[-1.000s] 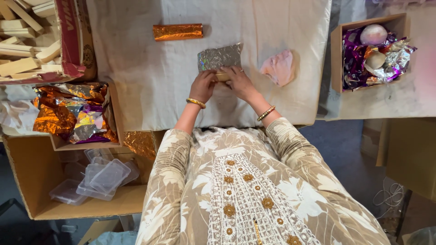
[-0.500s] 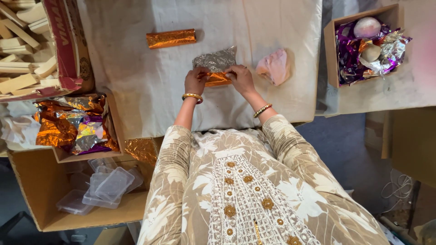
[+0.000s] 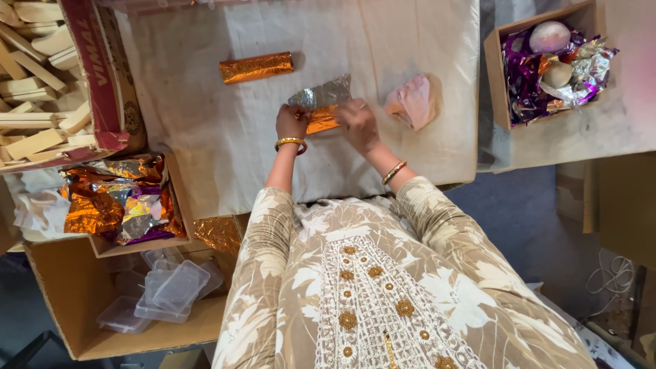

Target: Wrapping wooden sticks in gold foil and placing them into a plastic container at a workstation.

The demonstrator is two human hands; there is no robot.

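My left hand (image 3: 292, 123) and my right hand (image 3: 358, 121) both grip a small bar half rolled in foil (image 3: 321, 106), orange on the near side and silver on the far flap, on the white cloth (image 3: 205, 137). A finished orange foil roll (image 3: 256, 67) lies farther back to the left. A pink crumpled piece (image 3: 412, 101) sits just right of my right hand.
A red-edged box of wooden sticks (image 3: 41, 89) stands at the far left. Below it is a box of crumpled orange and purple foil (image 3: 116, 198). A cardboard box with clear plastic lids (image 3: 164, 290) sits lower left. A box with purple foil and round balls (image 3: 553, 61) is at upper right.
The silver foil sheet stood flat behind my hands; now it is folded over the bar, orange side showing, with both hands rolling it toward me.
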